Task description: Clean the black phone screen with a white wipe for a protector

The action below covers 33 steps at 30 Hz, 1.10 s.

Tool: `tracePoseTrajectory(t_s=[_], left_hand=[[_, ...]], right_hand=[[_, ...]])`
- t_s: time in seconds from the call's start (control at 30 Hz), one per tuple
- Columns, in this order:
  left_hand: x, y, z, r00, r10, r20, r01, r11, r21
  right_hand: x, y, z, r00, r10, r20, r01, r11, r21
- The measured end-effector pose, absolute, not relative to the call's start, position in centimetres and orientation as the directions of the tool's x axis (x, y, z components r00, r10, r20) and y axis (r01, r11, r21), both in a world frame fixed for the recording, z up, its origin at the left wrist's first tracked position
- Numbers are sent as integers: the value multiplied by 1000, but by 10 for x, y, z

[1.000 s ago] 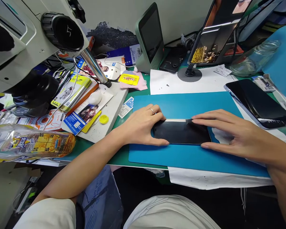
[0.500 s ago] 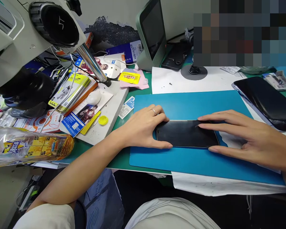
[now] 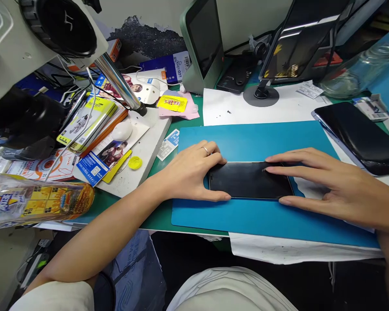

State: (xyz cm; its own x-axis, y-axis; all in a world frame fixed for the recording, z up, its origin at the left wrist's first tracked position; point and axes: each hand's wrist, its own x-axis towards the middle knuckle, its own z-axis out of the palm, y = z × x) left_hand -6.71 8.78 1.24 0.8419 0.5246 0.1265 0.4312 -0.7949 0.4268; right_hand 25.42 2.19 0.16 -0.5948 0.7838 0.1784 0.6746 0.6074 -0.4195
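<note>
A black phone (image 3: 246,181) lies screen up on a blue mat (image 3: 256,138). My left hand (image 3: 188,172), with a ring on one finger, clasps the phone's left end: the thumb runs along the near edge and the fingers curl over the far edge. My right hand (image 3: 330,185) reaches in from the right with its fingers stretched out. One fingertip rests on the screen near the right end, another lies by the far edge, and the thumb touches the near edge.
A microscope (image 3: 35,47) hangs over the left side above boxes and cards (image 3: 84,123). A snack bag (image 3: 35,203) lies at the near left. At the back stand a green-framed screen (image 3: 202,39) and a tablet on a stand (image 3: 298,43). Another dark phone (image 3: 359,134) and a glass jar (image 3: 353,75) are at the right.
My right fingertip has slid a little from the phone's far edge onto the screen. The left hand keeps its hold. The view has shifted slightly.
</note>
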Motion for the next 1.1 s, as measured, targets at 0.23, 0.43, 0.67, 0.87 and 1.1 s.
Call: tracePoseTrajectory(t_s=[0.23, 0.43, 0.67, 0.87, 1.1], left_hand=[[-65, 86, 13, 838, 533, 120, 439, -788, 432], [-65, 86, 13, 837, 536, 109, 441, -780, 444], [-63, 86, 13, 834, 540, 111, 444, -777, 446], [-64, 87, 12, 834, 540, 111, 442, -776, 450], [-64, 88, 10, 828, 551, 103, 441, -753, 488]], right_hand=[[256, 18, 2, -515, 851, 106, 700, 489, -520], [258, 19, 0, -524, 846, 94, 694, 489, -529], [260, 20, -3, -524, 846, 101, 695, 493, -523], [256, 18, 1, -509, 856, 92, 723, 483, -495], [256, 23, 6, -508, 855, 101, 738, 493, -460]])
